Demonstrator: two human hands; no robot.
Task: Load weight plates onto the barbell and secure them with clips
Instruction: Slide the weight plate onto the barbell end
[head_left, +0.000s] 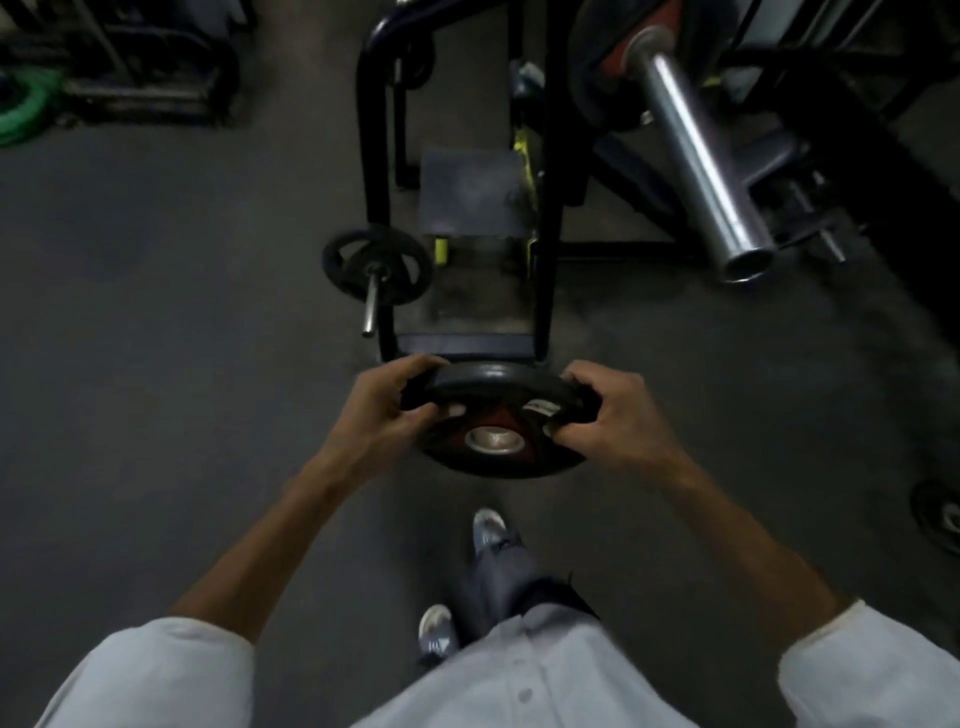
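Note:
I hold a black weight plate (496, 415) with a red inner ring and a metal centre hole, tilted and in the air above the floor. My left hand (392, 402) grips its left rim and my right hand (608, 415) grips its right rim. The barbell's bare chrome sleeve (698, 156) juts toward me at the upper right, well above and to the right of the plate. A red and black plate (618, 57) sits on the bar at the sleeve's far end. No clip is visible.
A dark steel rack frame (374, 156) stands straight ahead, with a small black plate (376, 267) on a short peg at its left. Another plate (940, 519) lies on the floor at the right edge. Green plates (26, 104) sit far left. My feet (488, 530) are below.

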